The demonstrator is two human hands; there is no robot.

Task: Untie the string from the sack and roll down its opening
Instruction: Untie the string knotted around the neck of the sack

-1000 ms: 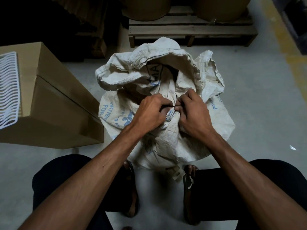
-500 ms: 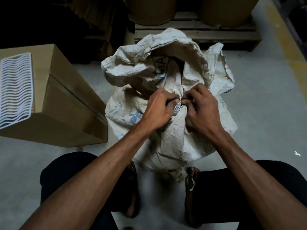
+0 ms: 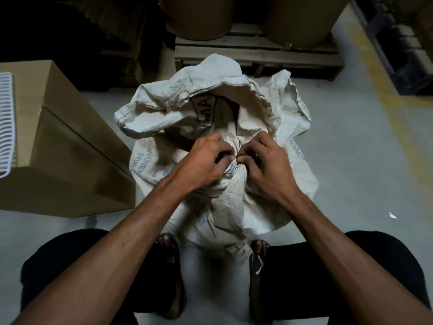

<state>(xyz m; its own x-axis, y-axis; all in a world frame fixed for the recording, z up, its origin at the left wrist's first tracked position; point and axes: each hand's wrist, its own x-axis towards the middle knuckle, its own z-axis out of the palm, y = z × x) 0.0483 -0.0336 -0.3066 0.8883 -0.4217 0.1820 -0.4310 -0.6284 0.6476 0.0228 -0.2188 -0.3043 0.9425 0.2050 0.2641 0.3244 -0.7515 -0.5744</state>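
A white woven sack point(image 3: 234, 205) with blue print stands on the floor between my feet. Its neck is bunched tight, and the loose top flops open behind the tie. A thin dark string point(image 3: 237, 146) runs around the neck, mostly hidden by my fingers. My left hand point(image 3: 203, 163) pinches at the tie from the left. My right hand point(image 3: 264, 163) pinches it from the right. The fingertips of both hands meet at the knot.
A large cardboard box point(image 3: 70, 156) sits close on the left with a white wire rack point(image 3: 5, 127) on top. Behind the sack a wooden pallet point(image 3: 257, 52) holds big brown drums point(image 3: 199, 15). Grey concrete floor with a yellow line point(image 3: 398, 118) lies to the right.
Both hands stay on the knot, fingers working at it in small movements. The string looks looser, with a dark strand now showing above the fingers. The view shifted slightly.
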